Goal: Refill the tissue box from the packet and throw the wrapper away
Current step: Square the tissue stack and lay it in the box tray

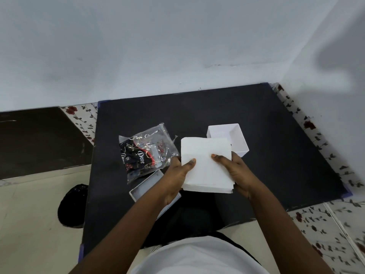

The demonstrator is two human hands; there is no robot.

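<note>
A thick stack of white tissues [206,167] is held above the black mat, my left hand [176,173] gripping its left edge and my right hand [235,171] its right edge, thumbs on top. Just behind the stack stands the open white tissue box [235,139], partly hidden by the tissues. The clear plastic wrapper [147,151] with black and red print lies on the mat to the left, empty and crumpled. A white box lid [146,186] lies under my left wrist.
The black mat [276,145] covers a floral tablecloth [316,220] set into a corner of pale walls. A black bin bag [73,204] sits on the floor at the left, below the table's edge.
</note>
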